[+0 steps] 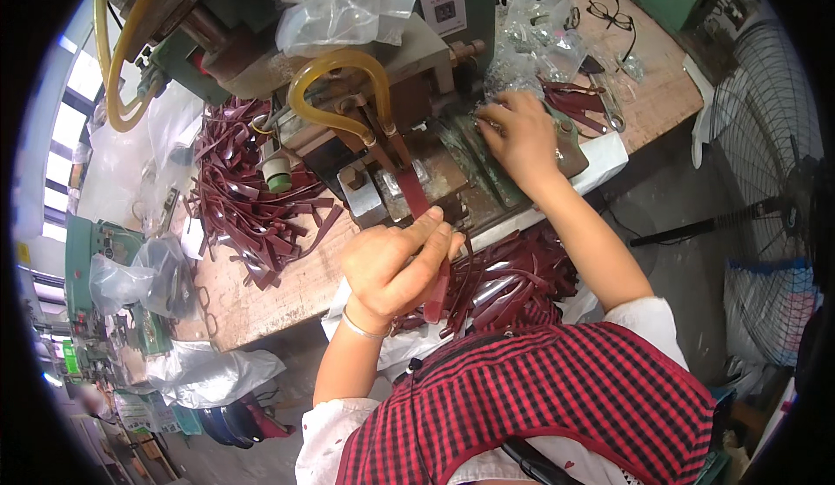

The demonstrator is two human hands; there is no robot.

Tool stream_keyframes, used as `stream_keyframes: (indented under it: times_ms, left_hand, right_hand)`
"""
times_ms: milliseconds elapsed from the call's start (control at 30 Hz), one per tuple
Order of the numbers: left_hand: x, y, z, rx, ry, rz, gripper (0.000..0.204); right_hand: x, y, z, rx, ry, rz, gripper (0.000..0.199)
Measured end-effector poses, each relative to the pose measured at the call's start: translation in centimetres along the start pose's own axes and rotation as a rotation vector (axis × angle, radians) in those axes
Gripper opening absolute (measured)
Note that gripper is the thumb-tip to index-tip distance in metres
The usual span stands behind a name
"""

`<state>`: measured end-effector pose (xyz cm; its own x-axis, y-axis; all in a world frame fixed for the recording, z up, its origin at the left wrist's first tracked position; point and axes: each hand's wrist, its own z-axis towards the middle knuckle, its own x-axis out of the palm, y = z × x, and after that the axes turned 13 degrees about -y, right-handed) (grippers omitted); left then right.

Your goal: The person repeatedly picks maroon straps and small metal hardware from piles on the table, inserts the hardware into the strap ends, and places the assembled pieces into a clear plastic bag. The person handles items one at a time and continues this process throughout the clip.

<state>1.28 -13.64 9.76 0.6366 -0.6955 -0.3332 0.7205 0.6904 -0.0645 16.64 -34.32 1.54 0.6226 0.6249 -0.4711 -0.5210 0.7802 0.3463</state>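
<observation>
My left hand (391,263) is closed on a dark red strap (412,191), whose far end lies under the machine's head on the metal work block (439,172). The strap's near end (437,302) hangs below my fingers toward my lap. Over by the right side of the machine bed, my right hand (524,137) has its fingers curled and thumb drawn in, close to small shiny bits beside the machine. What its fingertips hold, if anything, is too small to make out. A yellow tube (344,60) loops down to nozzles just above the strap.
A big heap of dark red straps (248,189) covers the table on the left; more straps (513,285) lie at my lap. At the back right are clear bags (539,37), eyeglasses (611,17) and a few straps (574,100). A black fan (765,137) stands at far right.
</observation>
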Motion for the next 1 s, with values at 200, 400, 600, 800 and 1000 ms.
stream_keyframes:
  times_ms: [200, 400, 600, 800, 1000]
  left_hand:
    - [-5.7, -2.9, -1.3, -0.197, 0.123, 0.139, 0.018]
    - [-14.2, 0.6, -3.0, -0.447, -0.087, 0.687, 0.014]
    - [-9.1, 8.4, -7.7, -0.359, 0.481, 0.808, 0.009]
    - [-5.7, 11.5, -14.1, -0.378, 0.551, 0.935, 0.017]
    - [-8.0, 10.1, -12.8, -0.898, 0.108, 0.525, 0.029]
  right_hand:
    - [-0.5, -0.1, -0.8, -0.080, 0.104, -0.089, 0.011]
    - [-4.3, -3.2, -3.8, 0.815, -0.222, 0.455, 0.016]
    - [0.0, 0.0, -1.5, 0.811, -0.161, 0.692, 0.014]
    - [-4.4, 0.3, -2.0, 0.608, -0.056, 0.480, 0.014]
    - [-8.7, -0.5, -3.9, 0.745, -0.024, 0.623, 0.016]
